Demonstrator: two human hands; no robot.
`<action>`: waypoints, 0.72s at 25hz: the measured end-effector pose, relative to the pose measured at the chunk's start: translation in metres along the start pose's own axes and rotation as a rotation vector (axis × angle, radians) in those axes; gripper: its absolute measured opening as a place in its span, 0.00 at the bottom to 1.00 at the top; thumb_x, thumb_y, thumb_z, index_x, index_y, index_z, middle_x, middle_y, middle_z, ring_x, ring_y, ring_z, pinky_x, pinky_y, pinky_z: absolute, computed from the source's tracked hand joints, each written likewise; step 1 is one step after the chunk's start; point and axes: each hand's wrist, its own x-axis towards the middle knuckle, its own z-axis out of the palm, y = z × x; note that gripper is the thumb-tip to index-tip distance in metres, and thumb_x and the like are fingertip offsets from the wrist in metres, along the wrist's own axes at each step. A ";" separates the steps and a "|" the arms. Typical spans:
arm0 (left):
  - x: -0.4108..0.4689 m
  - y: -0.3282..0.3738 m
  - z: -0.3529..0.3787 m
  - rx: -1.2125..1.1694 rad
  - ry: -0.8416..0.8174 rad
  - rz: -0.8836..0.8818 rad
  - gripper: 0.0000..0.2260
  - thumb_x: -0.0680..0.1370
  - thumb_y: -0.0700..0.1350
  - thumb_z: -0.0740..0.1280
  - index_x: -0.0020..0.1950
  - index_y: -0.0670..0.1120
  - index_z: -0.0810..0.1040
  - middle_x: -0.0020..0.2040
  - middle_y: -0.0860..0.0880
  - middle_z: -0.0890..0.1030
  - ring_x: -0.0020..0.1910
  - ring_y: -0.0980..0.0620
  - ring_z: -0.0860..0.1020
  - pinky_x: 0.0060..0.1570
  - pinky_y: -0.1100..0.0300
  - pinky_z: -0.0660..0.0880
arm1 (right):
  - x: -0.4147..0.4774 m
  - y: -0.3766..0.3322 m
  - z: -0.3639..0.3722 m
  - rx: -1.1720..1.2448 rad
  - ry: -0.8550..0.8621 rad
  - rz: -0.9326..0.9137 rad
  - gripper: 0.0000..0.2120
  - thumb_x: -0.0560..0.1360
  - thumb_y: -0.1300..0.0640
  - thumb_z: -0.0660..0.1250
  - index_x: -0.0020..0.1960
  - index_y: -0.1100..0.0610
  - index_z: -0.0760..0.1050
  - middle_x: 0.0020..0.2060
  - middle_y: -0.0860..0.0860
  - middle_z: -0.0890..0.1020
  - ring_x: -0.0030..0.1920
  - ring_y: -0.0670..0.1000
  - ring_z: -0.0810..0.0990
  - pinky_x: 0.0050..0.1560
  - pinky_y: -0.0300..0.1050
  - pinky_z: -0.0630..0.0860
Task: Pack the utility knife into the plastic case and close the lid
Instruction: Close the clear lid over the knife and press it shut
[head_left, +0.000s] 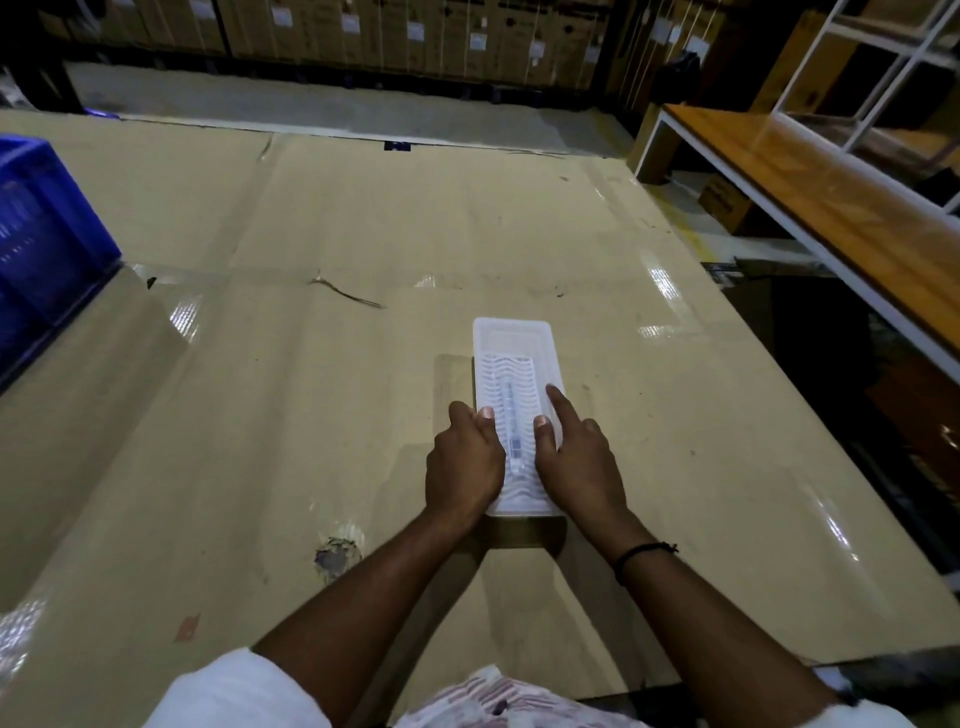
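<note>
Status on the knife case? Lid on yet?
Done: the knife lies inside the case, seen through the translucent lid. In hand: left hand and right hand press on the lid either side of it. Left: I cannot tell whether the lid has latched.

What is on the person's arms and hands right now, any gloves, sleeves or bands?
No gloves: both hands, left and right, are bare, forearms too. A thin black band circles the right wrist. Short white sleeves show at the bottom edge.
</note>
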 end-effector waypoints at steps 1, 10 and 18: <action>0.001 0.000 0.001 -0.013 -0.004 -0.014 0.17 0.86 0.57 0.52 0.57 0.45 0.71 0.48 0.47 0.80 0.42 0.48 0.77 0.42 0.56 0.70 | 0.001 0.001 0.000 -0.011 0.003 -0.001 0.25 0.83 0.41 0.53 0.80 0.37 0.57 0.57 0.58 0.78 0.57 0.60 0.79 0.55 0.52 0.75; 0.013 0.003 -0.009 0.117 -0.087 0.018 0.19 0.86 0.56 0.51 0.60 0.45 0.75 0.54 0.46 0.83 0.41 0.50 0.77 0.41 0.57 0.70 | 0.014 0.003 -0.007 -0.239 0.073 -0.152 0.25 0.81 0.40 0.57 0.75 0.45 0.66 0.59 0.56 0.81 0.57 0.59 0.82 0.53 0.53 0.80; 0.074 0.024 -0.014 0.594 -0.225 0.360 0.33 0.82 0.50 0.56 0.86 0.47 0.48 0.87 0.49 0.44 0.84 0.38 0.49 0.78 0.41 0.59 | 0.079 -0.009 0.001 -0.253 0.008 -0.387 0.25 0.78 0.55 0.61 0.73 0.62 0.66 0.74 0.60 0.69 0.73 0.63 0.68 0.65 0.57 0.73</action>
